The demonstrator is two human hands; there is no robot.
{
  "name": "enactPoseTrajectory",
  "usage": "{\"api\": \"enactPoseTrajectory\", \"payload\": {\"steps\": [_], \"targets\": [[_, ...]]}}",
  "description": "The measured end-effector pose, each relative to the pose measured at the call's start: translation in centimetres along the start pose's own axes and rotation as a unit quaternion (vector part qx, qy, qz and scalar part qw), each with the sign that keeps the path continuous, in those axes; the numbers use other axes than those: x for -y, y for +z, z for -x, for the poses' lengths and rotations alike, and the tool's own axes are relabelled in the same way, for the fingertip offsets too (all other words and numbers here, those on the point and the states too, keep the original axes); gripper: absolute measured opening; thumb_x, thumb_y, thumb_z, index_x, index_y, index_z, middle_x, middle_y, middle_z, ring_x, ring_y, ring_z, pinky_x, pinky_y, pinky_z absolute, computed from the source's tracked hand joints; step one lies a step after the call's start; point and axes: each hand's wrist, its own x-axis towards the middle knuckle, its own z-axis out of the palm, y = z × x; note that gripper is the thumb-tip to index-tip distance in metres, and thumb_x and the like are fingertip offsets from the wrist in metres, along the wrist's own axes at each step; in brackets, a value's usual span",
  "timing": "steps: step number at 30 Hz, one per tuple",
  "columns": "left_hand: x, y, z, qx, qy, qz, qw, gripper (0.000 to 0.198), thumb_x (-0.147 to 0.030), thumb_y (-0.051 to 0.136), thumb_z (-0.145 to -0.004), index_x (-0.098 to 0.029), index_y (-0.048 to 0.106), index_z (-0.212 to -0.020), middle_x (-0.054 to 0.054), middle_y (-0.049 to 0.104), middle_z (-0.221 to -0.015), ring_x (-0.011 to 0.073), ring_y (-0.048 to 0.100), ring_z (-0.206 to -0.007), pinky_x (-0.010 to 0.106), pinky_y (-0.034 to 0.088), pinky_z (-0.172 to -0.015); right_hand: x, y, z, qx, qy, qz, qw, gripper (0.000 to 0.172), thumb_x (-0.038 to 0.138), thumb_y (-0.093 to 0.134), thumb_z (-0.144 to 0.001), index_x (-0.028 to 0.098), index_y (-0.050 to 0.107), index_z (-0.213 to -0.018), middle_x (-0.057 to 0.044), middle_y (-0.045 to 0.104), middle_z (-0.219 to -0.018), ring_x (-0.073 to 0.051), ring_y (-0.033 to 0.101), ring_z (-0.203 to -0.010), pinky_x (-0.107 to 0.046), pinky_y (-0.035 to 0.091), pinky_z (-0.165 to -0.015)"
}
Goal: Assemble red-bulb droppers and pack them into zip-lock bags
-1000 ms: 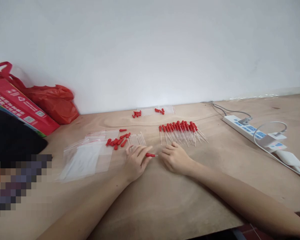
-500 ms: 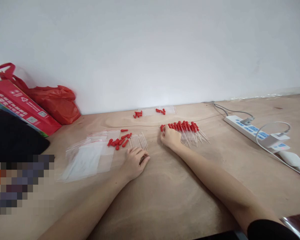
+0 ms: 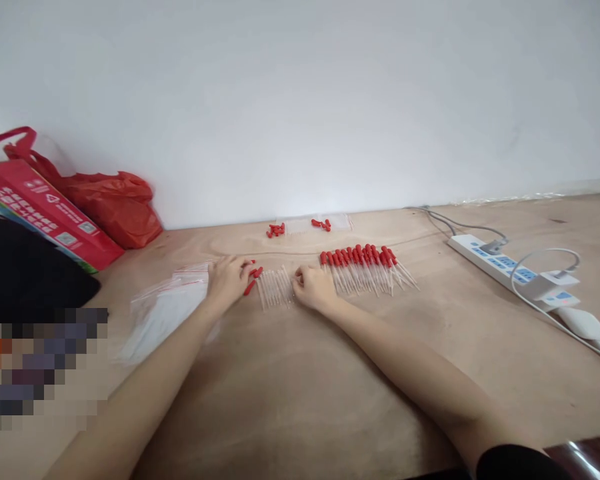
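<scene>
My left hand [image 3: 227, 280] reaches over the loose red rubber bulbs [image 3: 251, 287], its bent fingers closed at one of them; the hand covers part of the pile. Several thin clear tubes [image 3: 275, 288] lie side by side to its right. At the right end of that row, my right hand [image 3: 314, 287] pinches a tube, mostly hidden by the fingers. Beyond it lies a row of droppers [image 3: 363, 267], each a clear tube with a red bulb on its far end.
Clear zip bags [image 3: 165, 317] lie left of my hands. More red bulbs [image 3: 276, 230] and a bag of tubes [image 3: 299, 225] lie by the wall. A power strip [image 3: 500, 260] with cables stands right; red bags [image 3: 115, 207] and a black item [image 3: 35, 267] are left.
My left hand has moved left and away from me, onto the red bulbs. My right hand has left the dropper row and come left to the loose tubes.
</scene>
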Motion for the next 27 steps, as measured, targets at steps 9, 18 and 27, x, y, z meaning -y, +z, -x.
{"api": "enactPoseTrajectory", "payload": {"steps": [9, 18, 27], "targets": [[3.5, 2.3, -5.8, 0.093, 0.042, -0.021, 0.995, 0.019, -0.022, 0.051, -0.072, -0.020, 0.065, -0.084, 0.006, 0.064, -0.094, 0.0212, 0.057, -0.087, 0.027, 0.042, -0.072, 3.1, 1.0, -1.6, 0.039, 0.072, -0.032, 0.996, 0.029, 0.026, 0.042, -0.078, 0.012, 0.049, -0.102, -0.016, 0.058, -0.101, -0.024, 0.058, -0.091, -0.034, 0.044, -0.070], [0.8, 1.2, -4.1, -0.018, 0.022, -0.005, 1.000, 0.017, -0.023, 0.046, -0.076, -0.016, 0.059, -0.085, 0.010, 0.063, -0.093, 0.0275, 0.053, -0.095, 0.041, 0.035, -0.081, 3.3, 0.9, -1.6, 0.060, 0.102, -0.030, 0.993, 0.028, 0.028, 0.043, -0.077, 0.016, 0.056, -0.098, -0.014, 0.062, -0.098, -0.023, 0.058, -0.091, -0.034, 0.043, -0.072], [-4.3, 1.4, 4.6, -0.085, 0.122, 0.162, 0.976, 0.016, -0.028, 0.043, -0.082, -0.018, 0.054, -0.088, 0.004, 0.064, -0.089, 0.0207, 0.055, -0.087, 0.036, 0.032, -0.081, -0.3, -0.6, 0.3, 0.020, 0.076, -0.087, 0.993, 0.030, 0.033, 0.041, -0.081, 0.021, 0.059, -0.101, -0.007, 0.066, -0.090, -0.020, 0.058, -0.090, -0.030, 0.043, -0.072]]}}
